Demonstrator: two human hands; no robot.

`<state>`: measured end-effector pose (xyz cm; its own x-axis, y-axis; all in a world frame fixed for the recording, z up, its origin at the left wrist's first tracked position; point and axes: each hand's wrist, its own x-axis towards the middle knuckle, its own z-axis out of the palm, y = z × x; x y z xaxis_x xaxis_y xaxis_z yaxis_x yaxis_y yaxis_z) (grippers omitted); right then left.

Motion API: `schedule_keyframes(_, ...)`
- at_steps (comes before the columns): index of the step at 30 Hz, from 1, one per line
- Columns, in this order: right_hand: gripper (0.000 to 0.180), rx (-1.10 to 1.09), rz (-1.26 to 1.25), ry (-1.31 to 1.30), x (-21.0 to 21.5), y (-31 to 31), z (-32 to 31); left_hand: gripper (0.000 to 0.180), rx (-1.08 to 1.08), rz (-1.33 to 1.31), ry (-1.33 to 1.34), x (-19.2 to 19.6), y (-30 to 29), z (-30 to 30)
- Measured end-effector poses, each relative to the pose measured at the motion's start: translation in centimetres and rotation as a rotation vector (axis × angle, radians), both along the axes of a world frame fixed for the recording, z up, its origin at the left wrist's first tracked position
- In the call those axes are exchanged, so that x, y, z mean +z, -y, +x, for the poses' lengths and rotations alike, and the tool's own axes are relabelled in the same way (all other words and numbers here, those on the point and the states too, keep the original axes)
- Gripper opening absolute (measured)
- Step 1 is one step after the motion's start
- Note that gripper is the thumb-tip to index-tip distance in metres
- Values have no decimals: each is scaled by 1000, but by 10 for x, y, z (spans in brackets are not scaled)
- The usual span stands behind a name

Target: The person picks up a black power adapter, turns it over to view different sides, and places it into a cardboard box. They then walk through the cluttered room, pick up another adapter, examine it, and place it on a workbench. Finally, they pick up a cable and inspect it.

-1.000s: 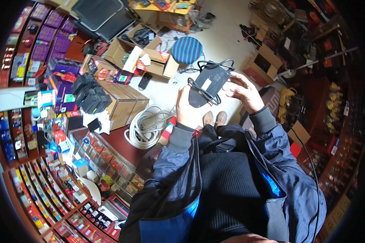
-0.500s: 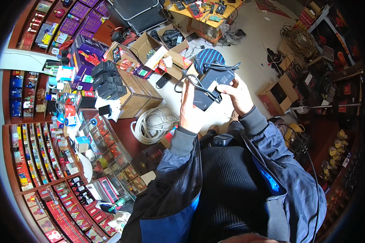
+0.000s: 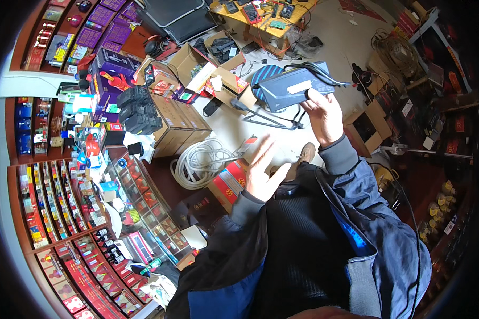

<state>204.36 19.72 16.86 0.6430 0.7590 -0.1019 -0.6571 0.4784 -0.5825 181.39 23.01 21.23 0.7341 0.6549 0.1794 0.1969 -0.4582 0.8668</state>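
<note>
While both hands gripped the dark box half a second ago, only the right hand grips it now; the left has let go.

Floor: pale, cluttered, seen from standing height. Camera view has swung since the earlier frames; the shelves of small packaged goods fill the left rim as before.

Cartons: brown stack left of centre, black cases on top, open cartons behind. Position unchanged relative to the white cable coil, which lies on the floor just beside them.

Workbench: yellow top, far end of the room, strewn with tools.

Box: dark blue-grey, flat, oblong, pale label on its top face. Held out in the air ahead of the person, above the floor, in front of a striped blue stool. Earlier it sat closer to the chest, between both hands. Black cords hang from it in loops; the plug end is too small to make out.

Right hand: fingers wrapped over the box's near edge, thumb underneath, firm grasp.

Left hand: released, empty, palm flat, fingers spread, lowered near the waist, well apart from the box. A red-and-white carton lies on the floor just beside it in the picture.
</note>
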Motion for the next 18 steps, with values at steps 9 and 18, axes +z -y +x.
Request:
schedule_keyframes(9, 33, 253, -128, -194, 15, -1, -43, 27, 367, -452, 225, -9, -14, -47)
schedule_keyframes(18, 44, 379, -64, -300, 30, 16, -115, 24, 26, -857, 507, -16, -31, -11)
